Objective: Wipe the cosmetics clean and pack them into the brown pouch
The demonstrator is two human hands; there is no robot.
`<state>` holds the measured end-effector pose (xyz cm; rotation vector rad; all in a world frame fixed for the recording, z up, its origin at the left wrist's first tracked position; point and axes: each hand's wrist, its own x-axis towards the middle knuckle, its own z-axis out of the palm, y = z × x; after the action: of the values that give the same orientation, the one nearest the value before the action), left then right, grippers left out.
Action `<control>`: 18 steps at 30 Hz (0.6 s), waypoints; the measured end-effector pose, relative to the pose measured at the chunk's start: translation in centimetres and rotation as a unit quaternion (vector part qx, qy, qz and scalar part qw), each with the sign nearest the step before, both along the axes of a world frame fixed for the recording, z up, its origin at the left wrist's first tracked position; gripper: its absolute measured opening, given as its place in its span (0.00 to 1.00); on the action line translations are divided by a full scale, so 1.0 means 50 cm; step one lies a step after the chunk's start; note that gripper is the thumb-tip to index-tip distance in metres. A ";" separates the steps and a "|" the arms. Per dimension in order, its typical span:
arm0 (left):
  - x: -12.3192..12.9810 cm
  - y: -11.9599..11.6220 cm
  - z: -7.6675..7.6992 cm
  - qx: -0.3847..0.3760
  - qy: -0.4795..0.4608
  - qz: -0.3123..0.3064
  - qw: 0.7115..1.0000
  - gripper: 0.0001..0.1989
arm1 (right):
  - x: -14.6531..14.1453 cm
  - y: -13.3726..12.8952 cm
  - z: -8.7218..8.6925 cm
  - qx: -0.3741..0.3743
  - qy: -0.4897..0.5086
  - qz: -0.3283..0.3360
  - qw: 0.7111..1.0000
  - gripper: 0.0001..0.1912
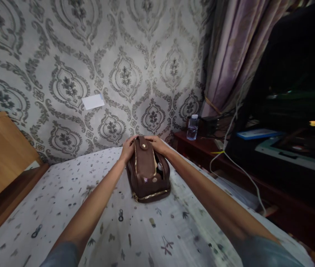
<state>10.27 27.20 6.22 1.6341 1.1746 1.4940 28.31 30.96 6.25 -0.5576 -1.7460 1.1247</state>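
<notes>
A brown leather toiletry bag (146, 159) lies on the patterned sheet in front of me. Its gold zip gapes along the right side, showing pale contents I cannot make out. Another gold zip runs along the near bottom edge, and a snapped strap crosses the far end. My left hand (129, 146) is closed round the bag's far left corner, its thumb along the top edge. At the far right corner, my right hand (157, 144) grips the bag too, with some fingers hidden behind it.
A printed sheet (107, 230) covers the bed. A wooden headboard (4, 155) stands at left, a patterned wall (124, 74) behind. To the right, a water bottle (192, 128) stands on a dark red cabinet (182, 139), near a white cable (253, 181) and a black screen (291, 92).
</notes>
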 end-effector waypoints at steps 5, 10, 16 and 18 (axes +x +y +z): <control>0.007 -0.037 0.006 0.000 0.087 0.026 0.996 0.18 | 0.008 -0.037 0.009 0.024 -0.026 -0.007 0.999 0.13; 0.012 -0.071 0.003 0.041 0.177 0.034 0.983 0.21 | 0.022 -0.065 0.003 0.054 -0.043 -0.004 0.998 0.18; 0.019 -0.130 -0.009 0.031 0.185 0.046 0.981 0.24 | 0.042 -0.096 -0.022 0.054 -0.036 -0.093 0.994 0.18; 0.026 -0.158 -0.014 0.043 0.184 0.046 0.981 0.23 | 0.046 -0.108 -0.030 0.056 -0.029 -0.116 0.991 0.18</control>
<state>11.58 19.28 5.53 2.0005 1.4154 1.3475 30.62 25.58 4.76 -0.7102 -1.7313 0.8504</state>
